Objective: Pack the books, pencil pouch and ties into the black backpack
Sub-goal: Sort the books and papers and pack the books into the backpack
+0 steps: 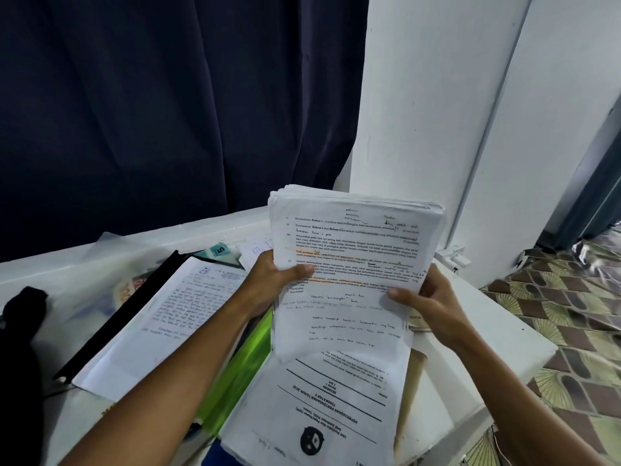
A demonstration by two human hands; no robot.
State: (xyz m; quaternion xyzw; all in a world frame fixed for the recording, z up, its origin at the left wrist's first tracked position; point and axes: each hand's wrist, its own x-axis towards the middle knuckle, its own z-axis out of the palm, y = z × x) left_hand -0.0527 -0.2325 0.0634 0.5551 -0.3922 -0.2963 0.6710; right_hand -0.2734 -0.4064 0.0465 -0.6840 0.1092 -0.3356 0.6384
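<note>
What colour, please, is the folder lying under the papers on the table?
Bright lime green; the folder shows in the head view, between the two forearms.

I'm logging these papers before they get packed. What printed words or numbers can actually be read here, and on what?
"SEJARAH", "TINGKATAN 5", "PEPERIKSAAN PERTENGAHAN TAHUN 2025": upside down on the exam paper cover lying on the table.
"5": on the teal book corner.
"Bahan 1": on the paper stack held by the left hand and right hand; its remaining print is too blurred.
Handwritten sheet: illegible.
</note>
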